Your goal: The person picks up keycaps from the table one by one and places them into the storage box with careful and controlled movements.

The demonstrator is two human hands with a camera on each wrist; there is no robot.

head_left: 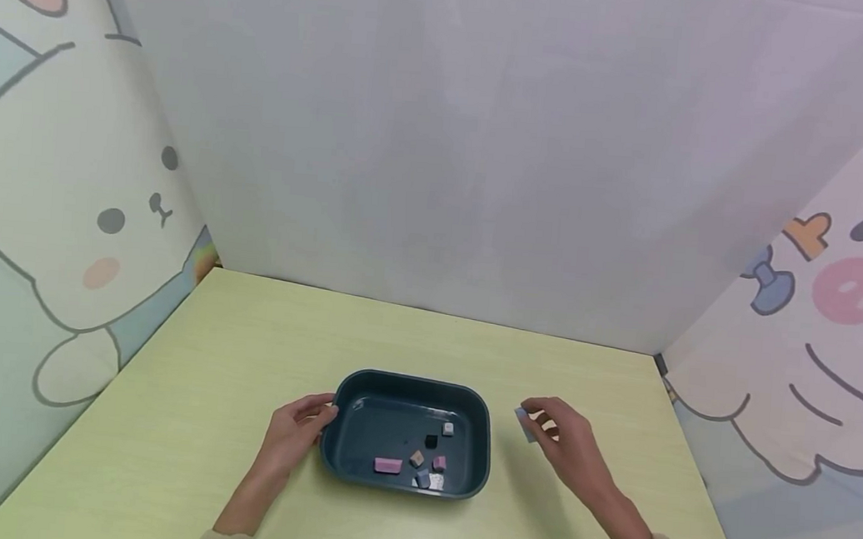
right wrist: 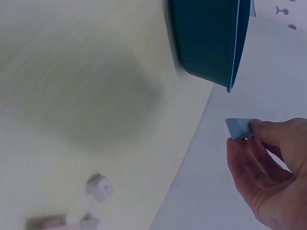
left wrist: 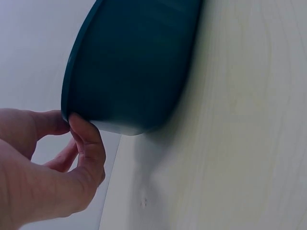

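A dark teal tray (head_left: pixel 343 464) sits on the pale yellow-green table (head_left: pixel 205 387). Inside it lie several small keycap-like pieces, among them a long pink one (head_left: pixel 388 465), a black one (head_left: pixel 430 441) and an orange one (head_left: pixel 416 458). My left hand (head_left: pixel 324 412) holds the tray's left rim, thumb and forefinger curled at the rim's edge (left wrist: pixel 67 120). My right hand (head_left: pixel 534 419) hovers just right of the tray and pinches a small grey-blue piece (head_left: pixel 524 423) (right wrist: pixel 238 128) at its fingertips (right wrist: pixel 259 129), above the table.
In the right wrist view a white keycap (right wrist: pixel 100 187), a pink piece (right wrist: pixel 45 223) and a grey one (right wrist: pixel 88 223) lie on the table away from the tray (right wrist: pixel 211 38). Cartoon-printed panels wall the table at left, back and right.
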